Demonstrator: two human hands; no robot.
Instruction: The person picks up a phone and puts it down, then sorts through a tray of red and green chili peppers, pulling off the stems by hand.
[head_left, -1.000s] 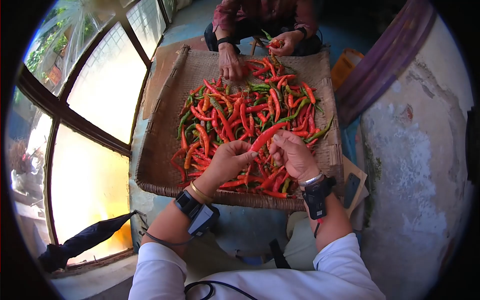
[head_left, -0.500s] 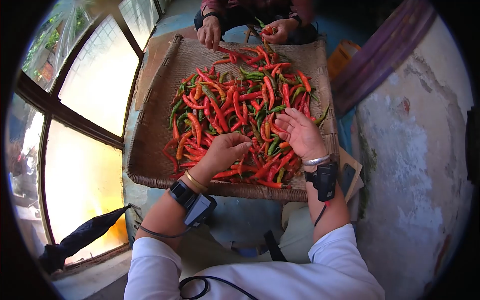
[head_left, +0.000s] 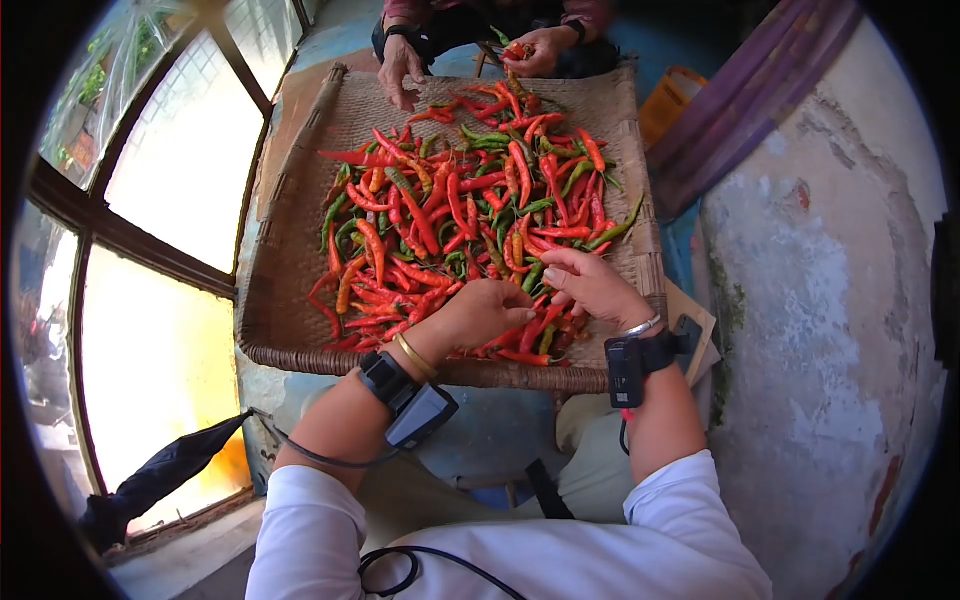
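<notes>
The red and green chili peppers lay heaped in a rectangular woven tray, mostly across its middle and near side. Both of the wearer's hands were over the near half of the heap.

The left hand had its fingers curled and its thumb close to the fingertips, leaving a narrow gap at most; whether it pinched a pepper could not be told. The right hand, just beside it, had bent fingers, with the thumb and index finger near each other beside red peppers; whether they touched or held 1 could not be told.

A gold bangle circled the left wrist and a silver bangle the right.

Across the tray, a co-worker held a few peppers in 1 hand, while the other hand hung over the tray's far edge, fingers pointing down.
</notes>
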